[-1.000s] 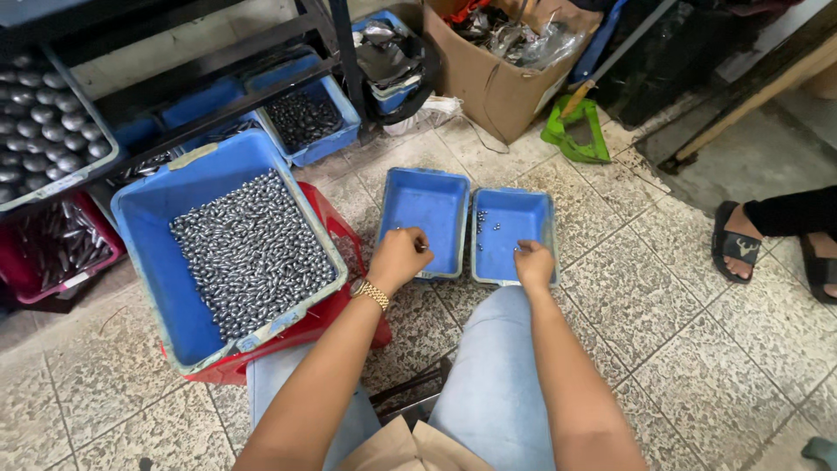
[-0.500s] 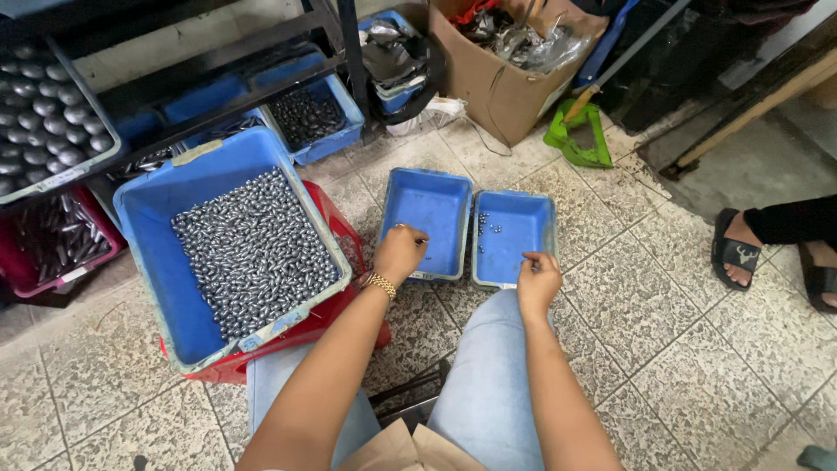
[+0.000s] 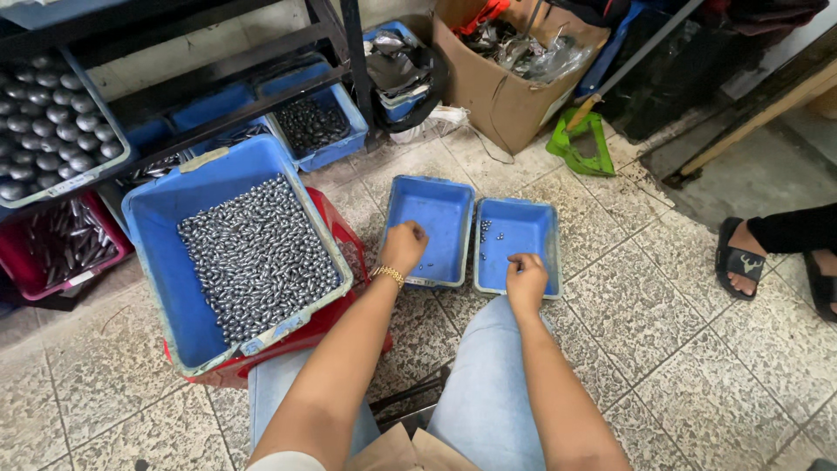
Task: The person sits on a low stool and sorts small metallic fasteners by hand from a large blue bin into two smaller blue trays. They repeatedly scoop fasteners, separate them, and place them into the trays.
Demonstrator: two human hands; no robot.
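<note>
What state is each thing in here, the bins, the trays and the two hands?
Large blue bin: heaped with small grey metal pieces, resting tilted on a red crate.
Left small blue tray: nearly empty.
Right small blue tray: holds a few metal pieces.
Left hand: closed, over the left tray's near edge.
Right hand: curled, over the right tray's near edge.
Cardboard box: open, full of clutter.

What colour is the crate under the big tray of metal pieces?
Red crate, seen in the head view.
</note>
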